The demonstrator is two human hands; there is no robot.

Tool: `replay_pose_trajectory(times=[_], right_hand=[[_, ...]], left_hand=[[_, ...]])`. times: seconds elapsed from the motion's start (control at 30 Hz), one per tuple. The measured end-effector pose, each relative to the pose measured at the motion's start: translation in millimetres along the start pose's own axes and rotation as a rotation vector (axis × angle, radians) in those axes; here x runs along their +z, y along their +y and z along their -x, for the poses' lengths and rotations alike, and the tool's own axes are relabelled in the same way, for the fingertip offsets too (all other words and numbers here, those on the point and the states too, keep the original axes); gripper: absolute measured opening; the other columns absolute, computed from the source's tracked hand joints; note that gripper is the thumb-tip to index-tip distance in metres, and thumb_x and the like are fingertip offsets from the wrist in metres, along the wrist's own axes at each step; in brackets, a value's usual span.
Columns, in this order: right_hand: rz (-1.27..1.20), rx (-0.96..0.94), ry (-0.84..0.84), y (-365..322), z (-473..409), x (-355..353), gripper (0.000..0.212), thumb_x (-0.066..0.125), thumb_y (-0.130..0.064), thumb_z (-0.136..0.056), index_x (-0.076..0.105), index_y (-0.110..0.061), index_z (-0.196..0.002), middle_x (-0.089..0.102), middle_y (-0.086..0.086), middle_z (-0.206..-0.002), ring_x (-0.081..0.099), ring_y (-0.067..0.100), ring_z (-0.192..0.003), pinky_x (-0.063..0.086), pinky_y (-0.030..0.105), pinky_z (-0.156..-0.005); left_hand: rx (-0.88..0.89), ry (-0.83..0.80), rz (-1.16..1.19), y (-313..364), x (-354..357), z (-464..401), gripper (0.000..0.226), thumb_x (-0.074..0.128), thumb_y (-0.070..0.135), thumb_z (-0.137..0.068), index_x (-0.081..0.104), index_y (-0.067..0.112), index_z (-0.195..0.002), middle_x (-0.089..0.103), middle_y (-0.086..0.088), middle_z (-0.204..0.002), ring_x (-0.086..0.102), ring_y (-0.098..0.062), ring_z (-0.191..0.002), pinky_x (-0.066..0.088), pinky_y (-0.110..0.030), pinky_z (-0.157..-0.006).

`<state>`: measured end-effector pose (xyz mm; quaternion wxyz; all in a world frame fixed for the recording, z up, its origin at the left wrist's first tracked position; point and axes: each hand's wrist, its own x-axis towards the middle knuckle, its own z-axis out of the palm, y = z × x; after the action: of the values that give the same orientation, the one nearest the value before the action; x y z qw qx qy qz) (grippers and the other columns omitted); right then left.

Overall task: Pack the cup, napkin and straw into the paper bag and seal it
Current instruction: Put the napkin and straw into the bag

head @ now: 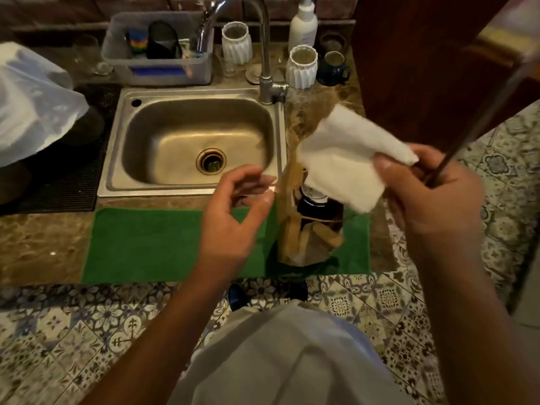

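A brown paper bag (292,226) stands open on a green cloth (163,244) at the counter's front. Inside it sits a cup (317,204) with a dark drink and a lid. My right hand (429,191) holds a folded white napkin (347,159) just above the bag's mouth, together with a long dark straw (479,112) that slants up to the right. My left hand (239,217) hovers at the bag's left rim with fingers curled and apart; whether it touches the bag is unclear.
A steel sink (193,141) with a tall tap (267,68) lies behind the cloth. Behind it stand a grey tub (157,51), two white ribbed cups (301,67), a lotion bottle (304,24) and a blue mug (334,68). A white plastic bag (32,103) sits left on a black mat.
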<state>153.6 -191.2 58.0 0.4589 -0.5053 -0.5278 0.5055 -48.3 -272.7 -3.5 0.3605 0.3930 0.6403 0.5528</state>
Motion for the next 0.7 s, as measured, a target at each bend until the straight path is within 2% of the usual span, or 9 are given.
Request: replay_pose_trajectory(times=[0.1, 0.2, 0.27, 0.33, 0.43, 0.5, 0.57, 0.6, 0.7], right_hand=[[-0.044, 0.021, 0.099, 10.9, -24.4, -25.0, 0.01, 0.07, -0.012, -0.093, 0.071, -0.023, -0.095, 0.067, -0.012, -0.066, 0.055, -0.003, -0.048, 0.041, 0.011, -0.044], [0.026, 0.068, 0.06, 32.2, -40.4, -38.7, 0.009, 0.072, -0.021, -0.093, 0.072, -0.02, -0.102, 0.063, 0.0, -0.074, 0.047, 0.0, -0.046, 0.039, 0.018, -0.043], [0.044, 0.11, 0.052, 46.1, -47.6, -42.3, 0.012, 0.071, -0.021, -0.094, 0.072, -0.018, -0.105, 0.062, -0.003, -0.073, 0.049, -0.001, -0.047, 0.039, 0.015, -0.044], [0.076, 0.131, 0.037, 56.6, -52.5, -42.3, 0.013, 0.07, -0.02, -0.095, 0.072, -0.016, -0.107, 0.059, -0.011, -0.066, 0.049, -0.001, -0.05, 0.039, 0.014, -0.045], [0.09, 0.138, -0.028, 66.9, -56.4, -38.2, 0.01, 0.07, -0.018, -0.095, 0.072, -0.018, -0.104, 0.058, -0.016, -0.059, 0.05, -0.002, -0.051, 0.04, 0.015, -0.048], [0.103, 0.139, -0.073, 69.8, -56.1, -32.9, 0.01, 0.071, -0.02, -0.094, 0.073, -0.022, -0.104, 0.063, -0.015, -0.063, 0.057, 0.0, -0.058, 0.047, 0.021, -0.054], [0.107, 0.143, -0.101, 70.0, -55.1, -27.2, 0.012, 0.071, -0.022, -0.094, 0.073, -0.024, -0.106, 0.071, -0.006, -0.075, 0.065, 0.007, -0.07, 0.056, 0.033, -0.061], [0.11, 0.135, -0.108, 69.9, -55.0, -24.7, 0.014, 0.07, -0.024, -0.094, 0.073, -0.024, -0.108, 0.073, -0.003, -0.079, 0.066, 0.007, -0.073, 0.055, 0.033, -0.061], [0.111, 0.082, -0.075, 70.5, -56.5, -17.1, 0.013, 0.069, -0.026, -0.096, 0.073, -0.026, -0.108, 0.066, -0.014, -0.073, 0.06, 0.002, -0.066, 0.047, 0.02, -0.058]], left_hand=[[0.104, -0.076, -0.342, -11.6, 22.7, -2.6, 0.044, 0.068, 0.029, -0.094, 0.056, 0.036, -0.136, 0.057, 0.013, -0.143, 0.051, -0.009, -0.134, 0.044, -0.041, -0.112], [0.19, -0.165, -0.585, -15.4, 43.1, 0.1, 0.044, 0.064, 0.043, -0.094, 0.058, 0.035, -0.137, 0.047, 0.021, -0.15, 0.038, -0.013, -0.145, 0.028, -0.035, -0.115], [0.16, -0.197, -0.636, -13.5, 54.1, 4.6, 0.051, 0.062, 0.051, -0.093, 0.054, 0.037, -0.141, 0.047, 0.023, -0.146, 0.034, -0.015, -0.148, 0.03, -0.042, -0.116], [0.118, -0.235, -0.673, -11.0, 61.4, 7.6, 0.063, 0.062, 0.054, -0.092, 0.042, 0.042, -0.15, 0.052, 0.013, -0.148, 0.038, -0.019, -0.146, 0.035, -0.049, -0.115], [0.115, -0.291, -0.781, -11.5, 63.4, 6.9, 0.077, 0.062, 0.061, -0.09, 0.027, 0.044, -0.156, 0.065, 0.002, -0.139, 0.061, -0.019, -0.124, 0.049, -0.041, -0.1], [0.064, -0.265, -0.789, -14.4, 60.9, 5.7, 0.081, 0.067, 0.061, -0.086, 0.026, 0.046, -0.156, 0.073, 0.005, -0.124, 0.069, -0.015, -0.106, 0.055, -0.034, -0.089], [0.02, -0.223, -0.707, -14.7, 59.2, 6.1, 0.083, 0.075, 0.052, -0.084, 0.029, 0.046, -0.153, 0.075, 0.01, -0.117, 0.071, -0.01, -0.107, 0.058, -0.037, -0.092], [0.002, -0.208, -0.647, -14.8, 58.8, 6.6, 0.084, 0.078, 0.046, -0.084, 0.031, 0.044, -0.153, 0.075, 0.012, -0.115, 0.07, -0.006, -0.109, 0.057, -0.038, -0.096], [-0.045, -0.15, -0.448, -16.8, 57.6, 7.8, 0.076, 0.078, 0.034, -0.086, 0.038, 0.038, -0.151, 0.076, 0.017, -0.109, 0.067, 0.002, -0.112, 0.053, -0.038, -0.103]])
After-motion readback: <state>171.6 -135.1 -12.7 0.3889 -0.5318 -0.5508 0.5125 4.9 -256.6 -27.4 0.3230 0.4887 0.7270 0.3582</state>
